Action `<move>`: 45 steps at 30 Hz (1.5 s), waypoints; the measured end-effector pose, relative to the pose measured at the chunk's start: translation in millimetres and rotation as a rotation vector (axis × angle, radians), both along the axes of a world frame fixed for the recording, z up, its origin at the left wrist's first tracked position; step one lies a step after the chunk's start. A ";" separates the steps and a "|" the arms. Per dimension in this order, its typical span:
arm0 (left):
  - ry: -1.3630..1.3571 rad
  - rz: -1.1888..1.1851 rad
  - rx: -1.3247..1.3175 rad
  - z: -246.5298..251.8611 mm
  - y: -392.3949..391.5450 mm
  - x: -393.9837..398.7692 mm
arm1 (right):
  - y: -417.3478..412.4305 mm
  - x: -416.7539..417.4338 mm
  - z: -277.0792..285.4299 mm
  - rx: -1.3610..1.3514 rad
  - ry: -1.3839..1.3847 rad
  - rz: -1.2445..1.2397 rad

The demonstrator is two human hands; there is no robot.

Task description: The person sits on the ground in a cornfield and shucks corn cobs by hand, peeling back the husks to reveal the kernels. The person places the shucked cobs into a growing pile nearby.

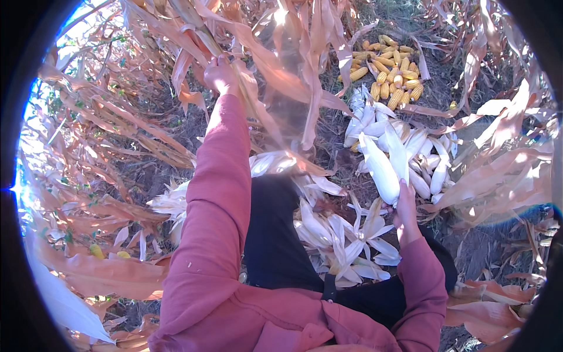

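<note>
At the upper left, my left hand [222,75] is closed around a dry corn stalk [200,31], with the arm stretched out. My right hand [403,207], lower and to the right, grips pale, husk-covered corn ears [380,171] by their lower end. Just beyond them lies a heap of ears in whitish husks [422,152]. Farther up is a pile of bare yellow corn cobs [393,72] on the ground. Opened, empty-looking husks [347,246] lie between my legs.
Dry corn plants [118,119] crowd the left side, and long dry leaves [501,176] reach in from the right. Brown leaves hang near the top middle. A few yellow cobs [96,251] show among leaves at the lower left. More husks [173,200] lie beside my left arm.
</note>
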State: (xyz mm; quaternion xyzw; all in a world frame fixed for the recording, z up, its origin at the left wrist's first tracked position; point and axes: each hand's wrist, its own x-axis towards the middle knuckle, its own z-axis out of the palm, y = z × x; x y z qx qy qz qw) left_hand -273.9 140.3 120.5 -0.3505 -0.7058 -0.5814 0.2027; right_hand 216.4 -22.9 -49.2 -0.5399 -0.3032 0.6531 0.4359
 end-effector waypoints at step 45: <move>-1.572 -1.271 -0.186 -178.6 -141.0 315.7 | 10.6 -40.3 -2.7 0.030 0.425 -0.313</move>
